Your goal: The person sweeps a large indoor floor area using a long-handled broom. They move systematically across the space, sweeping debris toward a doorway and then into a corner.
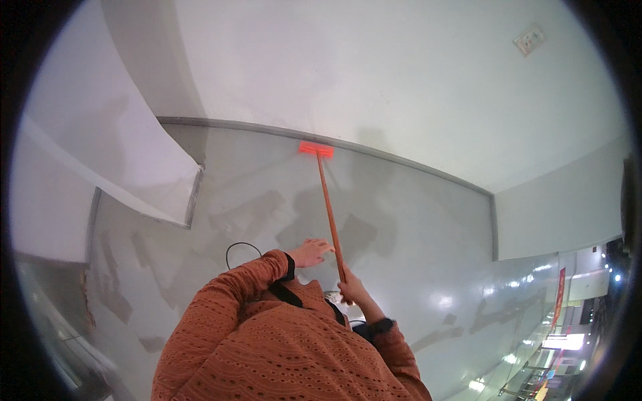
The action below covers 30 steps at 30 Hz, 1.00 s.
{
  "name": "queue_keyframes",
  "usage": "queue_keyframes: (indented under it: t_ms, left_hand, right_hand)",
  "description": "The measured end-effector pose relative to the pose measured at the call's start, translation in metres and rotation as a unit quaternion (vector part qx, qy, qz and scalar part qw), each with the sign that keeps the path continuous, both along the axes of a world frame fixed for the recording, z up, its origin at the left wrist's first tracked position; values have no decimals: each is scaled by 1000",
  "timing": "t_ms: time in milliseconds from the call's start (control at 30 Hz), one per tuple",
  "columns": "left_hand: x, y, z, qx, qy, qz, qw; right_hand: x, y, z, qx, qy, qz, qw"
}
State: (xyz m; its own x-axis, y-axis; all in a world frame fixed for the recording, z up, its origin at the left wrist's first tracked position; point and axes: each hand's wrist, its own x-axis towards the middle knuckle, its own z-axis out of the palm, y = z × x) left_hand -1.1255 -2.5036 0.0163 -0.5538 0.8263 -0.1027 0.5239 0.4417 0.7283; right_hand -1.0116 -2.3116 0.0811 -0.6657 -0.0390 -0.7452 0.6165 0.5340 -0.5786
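A broom or floor brush with a bright orange-red head [316,150] rests on the grey floor, close to the dark baseboard at the foot of the white wall. Its long reddish-brown handle [328,210] slants back towards my body. My right hand [352,286] is wrapped around the near end of this handle. Just left of the shaft is my left hand [311,252], palm down and fingers apart. Its fingertips reach the handle's edge; whether they touch it I cannot tell. Nothing is held in that hand.
The baseboard [401,159] runs below the white wall [351,65], which bears a socket plate [529,39]. A white wall corner [170,190] juts out at left. Darker patches [358,230] mark the floor. A black cable loop [242,244] shows beside my left sleeve.
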Motion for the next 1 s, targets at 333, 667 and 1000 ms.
queue_keyframes:
  t_ms: [333,667,1000]
  left_hand:
    - [-7,1,-30,-45,-1,-77,996]
    - [29,48,-57,-73,-41,-283,956]
    - [26,32,-60,-172,-11,-177,969]
  right_hand:
    - [61,-7,-10,102,96,29,990]
    - [182,-8,164,-9,-189,-249,950]
    - [73,-56,54,-8,-15,-177,984]
